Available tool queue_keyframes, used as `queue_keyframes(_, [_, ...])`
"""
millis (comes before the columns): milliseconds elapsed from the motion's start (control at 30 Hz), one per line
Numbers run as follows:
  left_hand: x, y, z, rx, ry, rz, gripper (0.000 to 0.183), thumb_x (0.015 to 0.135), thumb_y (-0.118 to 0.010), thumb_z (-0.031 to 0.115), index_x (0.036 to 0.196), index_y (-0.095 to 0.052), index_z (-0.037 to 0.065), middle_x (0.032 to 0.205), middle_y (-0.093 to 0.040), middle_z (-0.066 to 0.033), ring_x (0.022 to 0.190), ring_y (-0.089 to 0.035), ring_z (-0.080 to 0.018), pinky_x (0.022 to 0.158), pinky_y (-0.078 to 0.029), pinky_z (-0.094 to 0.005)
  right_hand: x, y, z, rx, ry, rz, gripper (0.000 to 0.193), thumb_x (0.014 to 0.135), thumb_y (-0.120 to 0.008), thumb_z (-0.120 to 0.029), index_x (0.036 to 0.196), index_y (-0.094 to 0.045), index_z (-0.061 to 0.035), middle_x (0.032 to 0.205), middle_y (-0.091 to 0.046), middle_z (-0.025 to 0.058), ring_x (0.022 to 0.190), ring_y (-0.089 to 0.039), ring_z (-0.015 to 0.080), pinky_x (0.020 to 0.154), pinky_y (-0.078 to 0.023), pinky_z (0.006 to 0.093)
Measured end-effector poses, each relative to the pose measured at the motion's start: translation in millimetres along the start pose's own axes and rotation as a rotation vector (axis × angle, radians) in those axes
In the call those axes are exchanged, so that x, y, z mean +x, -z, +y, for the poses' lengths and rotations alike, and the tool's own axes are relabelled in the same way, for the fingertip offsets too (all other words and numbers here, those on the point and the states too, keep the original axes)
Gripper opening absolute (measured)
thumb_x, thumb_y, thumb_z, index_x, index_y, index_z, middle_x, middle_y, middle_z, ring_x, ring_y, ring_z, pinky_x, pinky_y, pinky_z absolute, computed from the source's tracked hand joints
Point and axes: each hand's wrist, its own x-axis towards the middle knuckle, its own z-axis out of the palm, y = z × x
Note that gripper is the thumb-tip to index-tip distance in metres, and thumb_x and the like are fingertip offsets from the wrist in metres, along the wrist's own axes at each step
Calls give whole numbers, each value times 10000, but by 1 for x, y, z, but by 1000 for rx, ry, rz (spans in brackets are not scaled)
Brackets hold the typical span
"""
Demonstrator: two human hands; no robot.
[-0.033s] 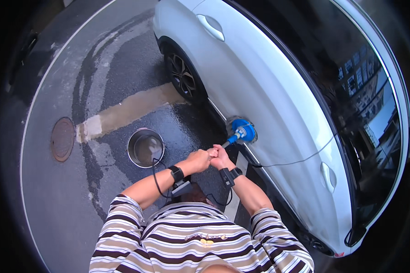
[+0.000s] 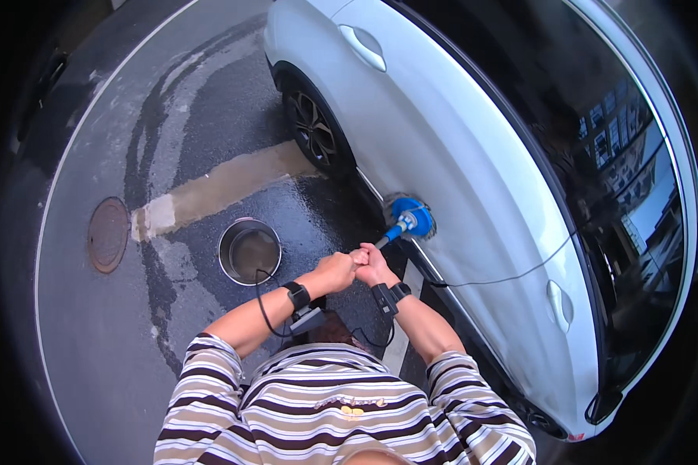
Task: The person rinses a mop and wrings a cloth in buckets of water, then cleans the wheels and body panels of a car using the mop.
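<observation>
Both of my hands are closed around the handle of a car-wash brush [image 2: 409, 218]. It has a round blue head with a shaggy grey fringe, and a blue collar where the pole joins. My left hand [image 2: 336, 273] grips the pole lower down, and my right hand [image 2: 374, 266] is wrapped round it just ahead, close beside the left. The brush head rests against the lower side of a white car [image 2: 450, 163], on the door panel near the sill. My fingers hide part of the pole.
A round metal bucket [image 2: 250, 252] with murky water stands on the wet asphalt to my left. Beyond it lies a rusty manhole cover [image 2: 109, 235]. A thin dark cord [image 2: 512, 277] crosses the car door. The rear wheel [image 2: 315, 128] and door handles [image 2: 363, 48] stick out along the car's side.
The brush head has shifted slightly up and left along the car's lower door. Both hands have kept their grip on the pole. The bright reflection in the bucket's water has faded.
</observation>
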Motion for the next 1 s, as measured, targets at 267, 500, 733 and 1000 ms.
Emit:
queue_keyframes(267, [8, 82, -9, 8, 151, 259, 274, 696, -559, 130, 930, -540, -11, 834, -565, -245, 814, -545, -377, 714, -449, -421, 65, -102, 10, -272, -143, -138, 367, 764, -431, -114, 468, -216, -144, 413, -240, -20, 357, -248, 104, 378, -255, 234])
queue_keyframes(500, [3, 140, -27, 103, 191, 466, 237, 688, -554, 104, 895, -538, -12, 751, -570, -230, 727, -559, -375, 653, -454, -436, 95, -178, 46, -326, -214, -206, 340, 758, -459, -134, 494, -246, -142, 419, -222, -34, 354, -241, 96, 382, -253, 242])
queue_keyframes(733, [-2, 177, -19, 278, 108, 531, 254, 691, -575, 108, 913, -518, -4, 677, -573, -208, 646, -574, -356, 612, -464, -420, 92, -221, 61, -289, -197, -288, 367, 776, -470, -178, 486, -246, -153, 395, -205, -35, 326, -214, 91, 332, -228, 236])
queue_keyframes(1000, [-27, 208, -13, 470, -135, 372, 240, 686, -539, 57, 915, -486, 12, 631, -555, -183, 620, -556, -352, 588, -445, -430, 60, -217, 82, -182, -29, -517, 399, 760, -468, -144, 437, -234, -161, 356, -198, -24, 307, -205, 105, 343, -245, 246])
